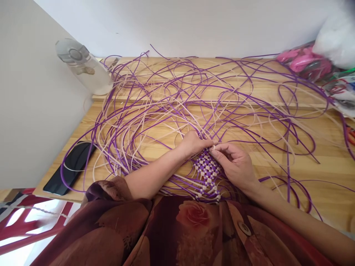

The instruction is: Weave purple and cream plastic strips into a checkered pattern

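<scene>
Okay, on my head cam the left hand [191, 143] pinches the weave [206, 168], likely steadying it; the right hand [238, 164] grips a pale strand at its top. Weave's by the desk [313, 166]'s near edge, probably for easy reach.

Left fingertips [213, 142] blur into the knots; right-edge bags [340, 88] are cut off.
</scene>
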Demonstrator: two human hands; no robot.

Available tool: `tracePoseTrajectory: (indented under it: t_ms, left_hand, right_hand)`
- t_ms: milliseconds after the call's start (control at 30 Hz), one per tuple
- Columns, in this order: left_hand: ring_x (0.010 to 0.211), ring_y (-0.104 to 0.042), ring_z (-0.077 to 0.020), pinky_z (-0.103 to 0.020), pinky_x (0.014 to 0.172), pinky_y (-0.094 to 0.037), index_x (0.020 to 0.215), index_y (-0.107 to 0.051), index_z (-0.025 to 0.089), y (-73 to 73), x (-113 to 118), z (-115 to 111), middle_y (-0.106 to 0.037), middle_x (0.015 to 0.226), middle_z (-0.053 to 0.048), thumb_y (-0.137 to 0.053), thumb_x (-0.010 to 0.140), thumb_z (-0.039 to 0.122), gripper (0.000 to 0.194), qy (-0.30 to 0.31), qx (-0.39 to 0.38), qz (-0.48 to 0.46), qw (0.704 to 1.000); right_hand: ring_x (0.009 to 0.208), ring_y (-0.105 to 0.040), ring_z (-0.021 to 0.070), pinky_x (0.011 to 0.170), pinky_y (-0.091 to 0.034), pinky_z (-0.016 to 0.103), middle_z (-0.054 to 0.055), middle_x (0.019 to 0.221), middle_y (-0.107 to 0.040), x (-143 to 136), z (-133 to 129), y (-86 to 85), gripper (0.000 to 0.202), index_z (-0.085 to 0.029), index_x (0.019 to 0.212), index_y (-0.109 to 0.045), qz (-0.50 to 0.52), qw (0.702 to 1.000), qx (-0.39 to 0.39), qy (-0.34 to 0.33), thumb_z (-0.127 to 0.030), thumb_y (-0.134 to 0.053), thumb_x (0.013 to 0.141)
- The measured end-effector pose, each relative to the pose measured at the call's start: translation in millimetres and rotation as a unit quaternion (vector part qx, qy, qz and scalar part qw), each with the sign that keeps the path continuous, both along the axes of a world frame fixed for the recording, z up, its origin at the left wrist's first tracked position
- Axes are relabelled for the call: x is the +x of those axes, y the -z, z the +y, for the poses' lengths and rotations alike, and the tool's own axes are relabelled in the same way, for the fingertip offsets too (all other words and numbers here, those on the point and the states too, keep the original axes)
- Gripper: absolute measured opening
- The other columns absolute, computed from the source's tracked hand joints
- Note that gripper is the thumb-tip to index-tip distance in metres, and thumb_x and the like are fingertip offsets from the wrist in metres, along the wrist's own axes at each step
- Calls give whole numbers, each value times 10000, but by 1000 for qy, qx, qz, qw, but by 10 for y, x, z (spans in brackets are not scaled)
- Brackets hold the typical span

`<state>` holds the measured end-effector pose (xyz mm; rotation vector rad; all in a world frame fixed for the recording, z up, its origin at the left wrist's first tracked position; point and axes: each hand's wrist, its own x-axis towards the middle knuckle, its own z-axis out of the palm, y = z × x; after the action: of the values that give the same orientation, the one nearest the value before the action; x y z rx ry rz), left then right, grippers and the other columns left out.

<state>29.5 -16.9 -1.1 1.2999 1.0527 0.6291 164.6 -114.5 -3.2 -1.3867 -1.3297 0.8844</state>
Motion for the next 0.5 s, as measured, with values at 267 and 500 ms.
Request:
tracePoseTrajectory:
  t_ms: [267,500]
  left_hand:
    - [514,-424,-86,-219,481,-311,562,-571,155,61,24,-63,-527,558,22,-712,676,385,293,-2,48,46,998]
    - [521,-474,-92,-222,512,-370,592,-610,146,70,14,-74,-568,575,19,-735,662,347,247,-14,29,-6,999]
  right_hand:
    - [642,-492,116,604,-402,240,-1,720,-587,-83,-3,-75,185,-175,808,-614,123,988,-95,-9,-346,-680,837]
    - [641,-464,103,621,-405,230,-14,704,-544,-162,-18,-62,178,-163,800,-607,90,993,-67,-32,-322,-642,872]
